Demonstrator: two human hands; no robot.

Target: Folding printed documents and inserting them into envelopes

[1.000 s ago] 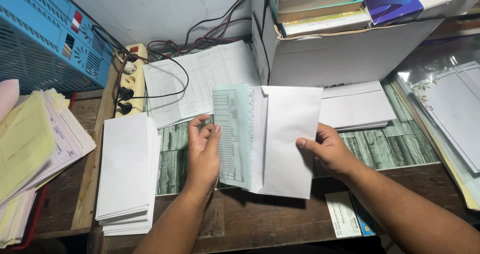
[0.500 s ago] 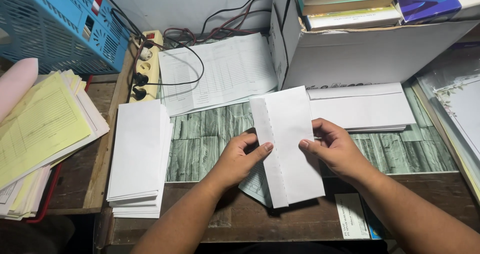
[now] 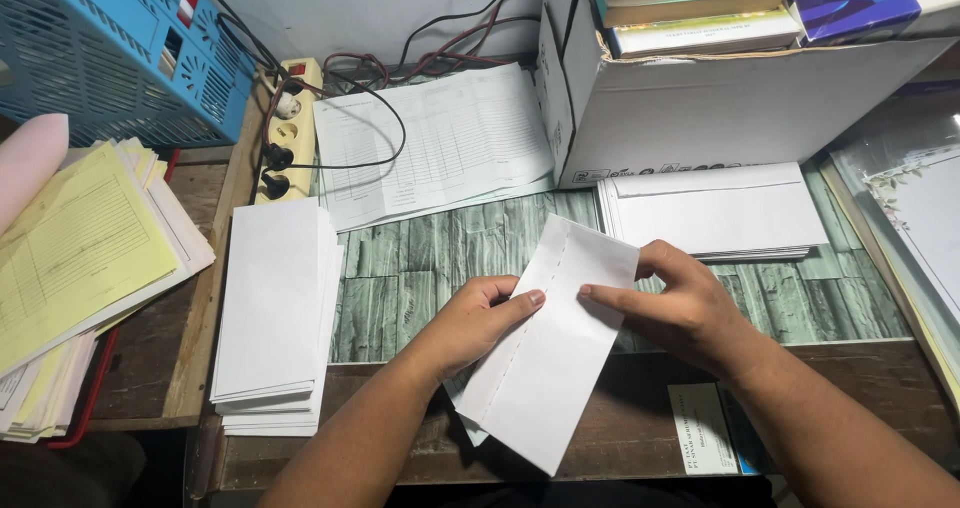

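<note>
- Head view, what changed: a second ago the envelope [image 3: 545,353] was upright with a green form sticking well out of its left side. Half a second ago only a bit of that form peeked out under it. Now just a sliver of the form [image 3: 470,430] shows at the lower left edge, so I'd say the sheet is pretty much in.
- The envelope has also swung round: it was standing straight, now it's tilted, top corner toward the stack on the right, bottom corner hanging over the desk [image 3: 640,418] edge nearest the person.
- Left hand [image 3: 478,320]: curled closed on the envelope's left long edge, thumb on top along the perforated strip, fingers tucked underneath. Firm pinch as far as I can tell.
- Right hand [image 3: 688,308]: it was holding the right edge, now the index finger is stretched out flat across the top face, pressing near the middle. The other fingers are bent at the right edge; can't really tell if they're gripping or just resting.
- Around it: a white envelope pile [image 3: 272,318] to the left, another envelope stack [image 3: 715,213] just beyond the right hand, a printed sheet [image 3: 440,143] further back, yellow forms [image 3: 80,248] far left, a white box [image 3: 720,108] behind.
</note>
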